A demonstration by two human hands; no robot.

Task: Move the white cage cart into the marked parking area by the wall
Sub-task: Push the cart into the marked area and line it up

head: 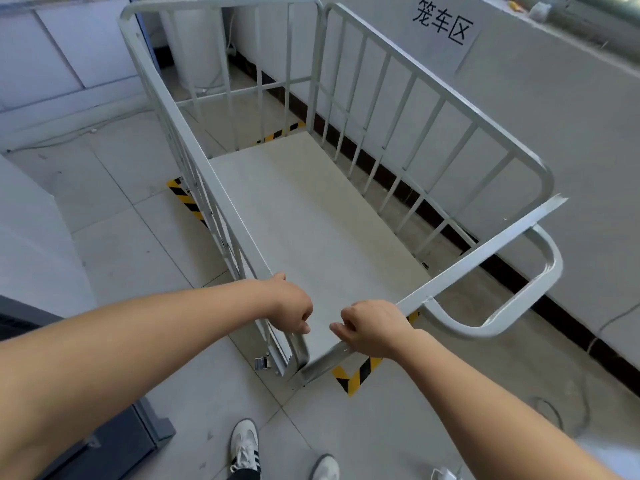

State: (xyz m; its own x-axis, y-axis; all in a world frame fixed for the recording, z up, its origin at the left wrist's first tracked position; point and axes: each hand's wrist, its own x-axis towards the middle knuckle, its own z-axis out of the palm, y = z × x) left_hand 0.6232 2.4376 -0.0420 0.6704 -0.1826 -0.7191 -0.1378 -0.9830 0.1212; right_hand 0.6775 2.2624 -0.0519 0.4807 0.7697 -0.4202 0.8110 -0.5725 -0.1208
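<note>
Presently recorded: white cage cart (311, 216), empty, standing ahead of both hands beside the wall (554, 133), inside yellow-black floor tape (356, 374). Left hand (291, 306) was clamped on the cart's near left corner rail; right hand (374, 327) was clamped on the near crossbar (478, 251). Paper sign (445, 27) hung on the wall beyond the right hand.

Only readable text: white paper sign (446, 31) on the wall (554, 116), upper right, w/ three black handwritten Chinese chars "笼车区", beside the top rail of the white cage cart (398, 74); no other labels, brands or nos. legible anywhere.
</note>
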